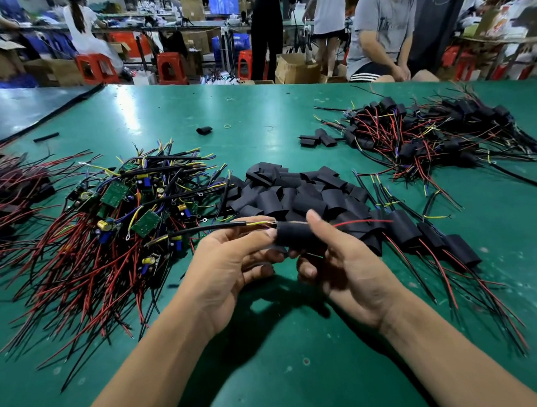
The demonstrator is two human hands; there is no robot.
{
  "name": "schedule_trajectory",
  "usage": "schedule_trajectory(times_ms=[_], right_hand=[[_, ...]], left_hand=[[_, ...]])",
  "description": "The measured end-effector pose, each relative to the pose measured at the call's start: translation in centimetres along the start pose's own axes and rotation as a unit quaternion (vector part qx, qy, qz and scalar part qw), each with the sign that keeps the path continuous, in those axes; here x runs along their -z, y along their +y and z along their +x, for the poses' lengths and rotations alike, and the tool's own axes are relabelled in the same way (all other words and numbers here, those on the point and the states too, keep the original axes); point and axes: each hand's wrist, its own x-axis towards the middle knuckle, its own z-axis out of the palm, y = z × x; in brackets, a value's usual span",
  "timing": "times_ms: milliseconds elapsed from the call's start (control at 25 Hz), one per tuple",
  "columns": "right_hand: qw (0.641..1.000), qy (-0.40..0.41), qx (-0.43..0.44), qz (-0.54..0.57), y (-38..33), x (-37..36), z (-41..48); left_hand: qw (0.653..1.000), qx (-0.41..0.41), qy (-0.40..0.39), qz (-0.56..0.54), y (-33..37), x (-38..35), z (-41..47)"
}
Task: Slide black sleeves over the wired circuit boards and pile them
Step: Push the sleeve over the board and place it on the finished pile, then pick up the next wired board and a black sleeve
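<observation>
Now | black sleeve (292, 233) axis left-right | left hand (230, 265), right hand (347, 267) pinch it

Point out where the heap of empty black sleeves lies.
In the head view, the heap of empty black sleeves lies mid-table, between the bare wired boards on its left and the sleeved boards on its right.

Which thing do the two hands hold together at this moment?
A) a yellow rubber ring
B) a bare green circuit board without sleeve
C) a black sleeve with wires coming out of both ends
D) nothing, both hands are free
C: the left hand and the right hand both grip one black sleeve; a black cable leaves its left end and a red wire leaves its right end.
</observation>
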Motion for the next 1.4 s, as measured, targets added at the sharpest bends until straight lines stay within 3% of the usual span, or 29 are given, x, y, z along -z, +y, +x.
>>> schedule_trajectory(times_ms=[200,360,480,600,720,840,1000,1080,1200,1400], right_hand=[[0.999,0.001,-0.028,-0.038,-0.2,-0.3,-0.4],[0.994,0.086,-0.007,0.071,-0.6,-0.5,0.1],[0.952,0.176,0.039,0.249,-1.9,1.2,0.5],[0.905,0.232,0.071,0.348,-3.1,3.8,0.3],[0.882,0.273,0.089,0.373,-3.3,5.3,0.3],[0.885,0.293,0.086,0.351,-2.9,5.6,0.5],[0.911,0.31,0.085,0.257,-2.7,5.0,0.7],[0.93,0.311,0.084,0.174,-2.4,4.4,0.9],[0.95,0.292,0.098,0.047,-1.6,3.7,1.2],[0.95,0.238,0.134,-0.152,0.1,2.7,1.4]], left_hand=[[1.0,0.019,-0.004,0.002,0.2,0.4,0.2],[1.0,0.011,-0.011,0.014,0.1,0.7,0.4],[0.998,-0.007,0.02,0.056,0.0,1.2,0.7],[0.986,-0.06,0.082,0.135,0.4,2.3,1.2],[0.93,-0.151,0.177,0.285,0.9,4.2,1.8],[0.815,-0.212,0.277,0.462,1.4,6.2,2.1],[0.753,-0.16,0.263,0.581,1.4,7.6,2.2],[0.742,-0.136,0.248,0.609,1.0,7.5,2.1],[0.752,-0.131,0.231,0.603,0.5,6.8,2.2],[0.748,-0.117,0.169,0.631,0.5,6.8,2.4]])
